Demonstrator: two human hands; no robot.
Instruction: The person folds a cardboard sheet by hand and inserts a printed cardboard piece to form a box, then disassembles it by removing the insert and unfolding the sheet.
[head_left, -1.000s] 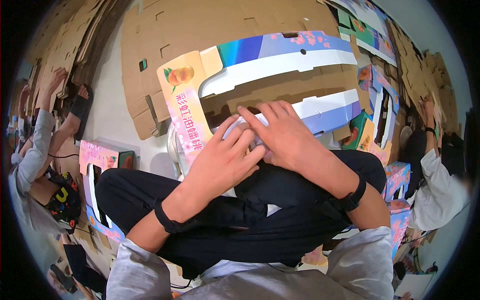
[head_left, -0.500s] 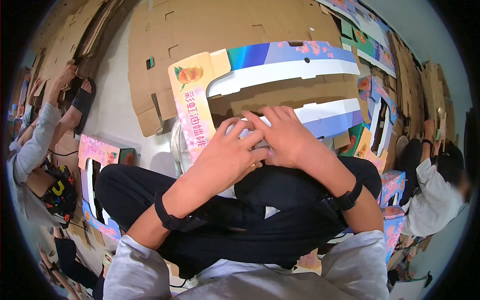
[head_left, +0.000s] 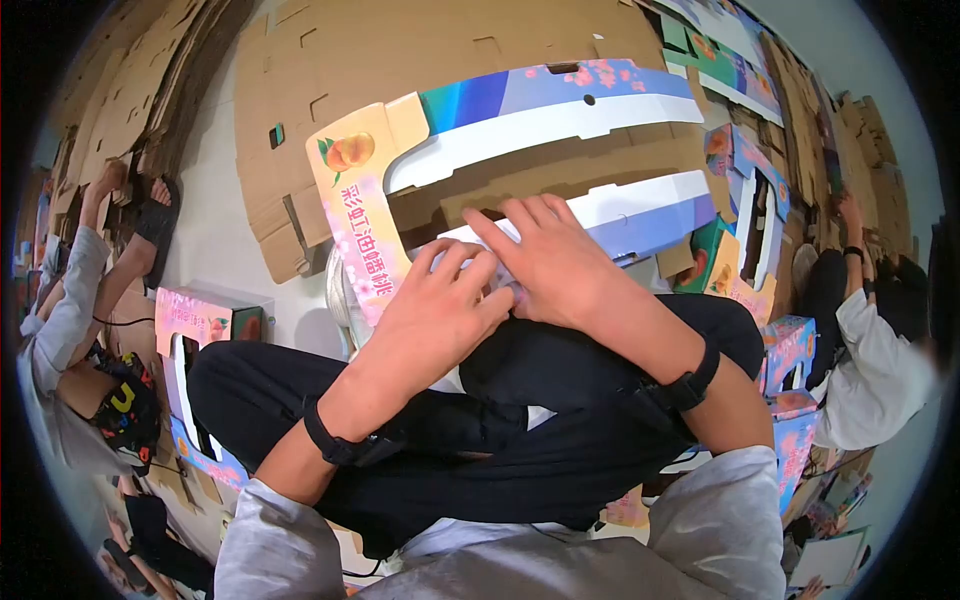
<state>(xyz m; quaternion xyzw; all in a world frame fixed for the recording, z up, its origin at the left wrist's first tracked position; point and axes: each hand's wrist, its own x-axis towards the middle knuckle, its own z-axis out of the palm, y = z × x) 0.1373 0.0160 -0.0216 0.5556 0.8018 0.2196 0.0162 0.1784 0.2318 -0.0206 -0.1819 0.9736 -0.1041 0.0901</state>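
Across my knees and the cardboard in front lies a printed cardboard peach box (head_left: 355,235), with a pink end panel, blue side strips and a large cut-out in the middle. My left hand (head_left: 440,315) has its fingers bent over the near edge, beside the pink panel. Close to it, my right hand (head_left: 560,265) grips the same near strip, fingertips on the white inner flap (head_left: 650,190). The two hands almost touch. My palms and fingers cover the part of the edge between them.
Large flat brown cardboard (head_left: 380,50) spreads beyond the box. Finished-looking peach boxes stand at my left (head_left: 200,320) and right (head_left: 750,230). A co-worker's arm (head_left: 75,270) is at the left, and another person (head_left: 880,370) sits at the right. Stacked cardboard (head_left: 130,90) lies at the far left.
In view, the peach box and both hands have shifted slightly up and to the left. Both hands keep their bent-finger hold on the near edge.
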